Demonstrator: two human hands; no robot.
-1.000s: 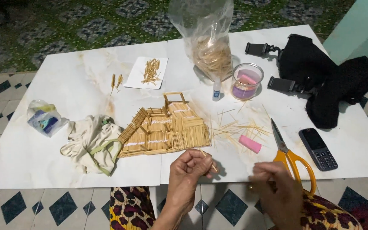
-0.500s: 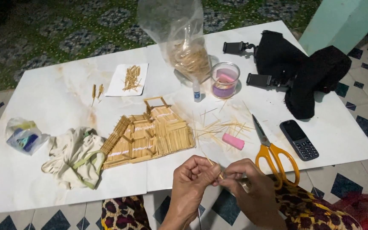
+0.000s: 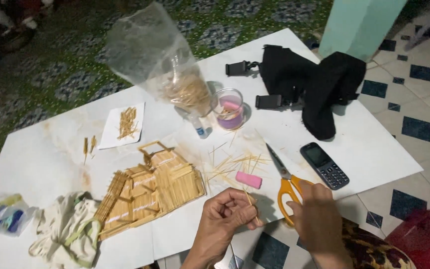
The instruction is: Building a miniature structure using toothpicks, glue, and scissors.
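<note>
Now the right hand (image 3: 317, 211) has left the left hand and settled on the orange handles of the scissors (image 3: 285, 185) at the lower centre right of the frame; half a second ago both hands met at the stick. Its fingers lie over the handle loops, though whether they have closed on them I cannot tell. The left hand (image 3: 225, 211) is curled tight, pinching one thin wooden stick (image 3: 249, 199) that rises just above the near table (image 3: 46, 159) edge, beside the scissors. That reads as a turn from handling the stick to taking up the cutter.

Counted: one stick-built model house (image 3: 150, 189) at lower left of centre, one pink eraser (image 3: 249, 180), one glass jar (image 3: 228, 108), one small glue bottle (image 3: 198, 127), one plastic bag of sticks (image 3: 175, 74), one phone (image 3: 324, 165), one paper sheet with short sticks (image 3: 122, 124), one crumpled cloth (image 3: 65, 231)
</note>
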